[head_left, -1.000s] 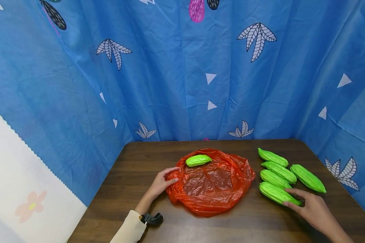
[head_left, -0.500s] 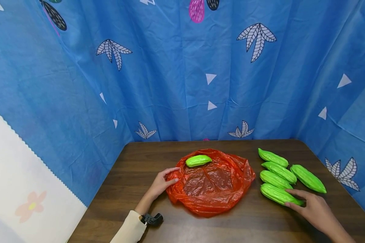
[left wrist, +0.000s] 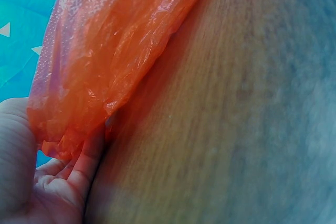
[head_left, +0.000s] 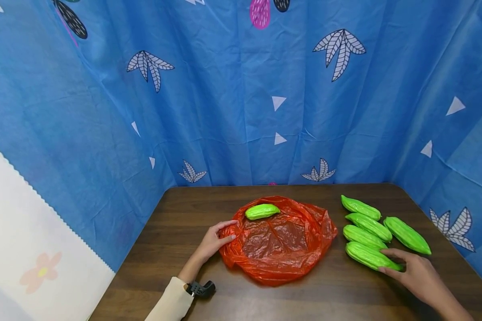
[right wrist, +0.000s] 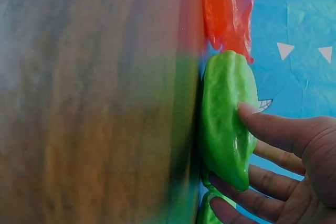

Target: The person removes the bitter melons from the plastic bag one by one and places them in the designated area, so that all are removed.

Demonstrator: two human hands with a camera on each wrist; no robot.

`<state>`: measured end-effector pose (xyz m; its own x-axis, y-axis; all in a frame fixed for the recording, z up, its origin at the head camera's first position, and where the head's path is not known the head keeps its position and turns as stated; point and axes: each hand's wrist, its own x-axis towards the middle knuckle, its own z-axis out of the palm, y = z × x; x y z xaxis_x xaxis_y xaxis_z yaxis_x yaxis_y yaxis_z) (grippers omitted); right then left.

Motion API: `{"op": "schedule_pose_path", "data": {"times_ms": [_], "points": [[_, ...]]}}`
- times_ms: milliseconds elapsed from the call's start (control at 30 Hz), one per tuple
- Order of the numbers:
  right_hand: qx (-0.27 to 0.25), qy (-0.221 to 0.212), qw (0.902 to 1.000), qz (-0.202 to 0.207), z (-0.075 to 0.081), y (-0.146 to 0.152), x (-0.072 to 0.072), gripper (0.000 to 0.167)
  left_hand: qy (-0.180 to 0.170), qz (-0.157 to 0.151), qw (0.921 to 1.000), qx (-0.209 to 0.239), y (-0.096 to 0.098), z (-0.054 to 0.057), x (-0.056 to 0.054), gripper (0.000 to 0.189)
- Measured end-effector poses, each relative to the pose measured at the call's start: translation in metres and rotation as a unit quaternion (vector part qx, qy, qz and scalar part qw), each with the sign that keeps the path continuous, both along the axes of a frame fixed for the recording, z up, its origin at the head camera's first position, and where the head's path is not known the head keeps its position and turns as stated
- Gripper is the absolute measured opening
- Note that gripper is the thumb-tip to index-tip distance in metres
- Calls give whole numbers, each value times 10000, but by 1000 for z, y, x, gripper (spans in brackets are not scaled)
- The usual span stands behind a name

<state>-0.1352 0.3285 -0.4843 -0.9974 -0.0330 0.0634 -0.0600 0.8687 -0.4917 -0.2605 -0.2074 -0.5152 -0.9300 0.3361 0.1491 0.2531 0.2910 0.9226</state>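
A red plastic bag [head_left: 277, 273] lies opened out on the table, with one bright green, ribbed bitter melon [head_left: 262, 211] inside its far left part. At the bag's left rim my left hand [head_left: 214, 240] holds the thin plastic between thumb and fingers; the left wrist view shows the bag's edge [left wrist: 73, 124] in that grip. On the right, my right hand [head_left: 415, 273] grips the near end of the closest bitter melon [head_left: 369, 255], thumb on one side and fingers on the other. That melon seems to rest on the table, beside the others.
Several more bitter melons, such as the farthest one [head_left: 359, 207] and one set apart on the right [head_left: 406, 235], lie close together behind the gripped one. Blue patterned curtain [head_left: 241, 111] surrounds the brown wooden table [head_left: 193, 200]. A white cloth [head_left: 32, 249] hangs at left.
My right hand and the bitter melon it grips have shifted slightly to the right. The left hand and the bag have stayed in place.
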Motion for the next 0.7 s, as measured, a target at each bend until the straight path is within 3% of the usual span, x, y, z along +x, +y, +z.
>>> {"op": "schedule_pose_path", "data": {"times_ms": [200,367,700], "points": [[34,-21,10000,30,2,2,-1,56,6,90,10000,-27,1,-1,0,48],[71,276,9995,115,4,3,-2,53,-17,-55,10000,-23,-1,4,1,49],[124,363,9990,210,8,0,-2,52,40,-187,9998,-106,-2,12,3,49]]}}
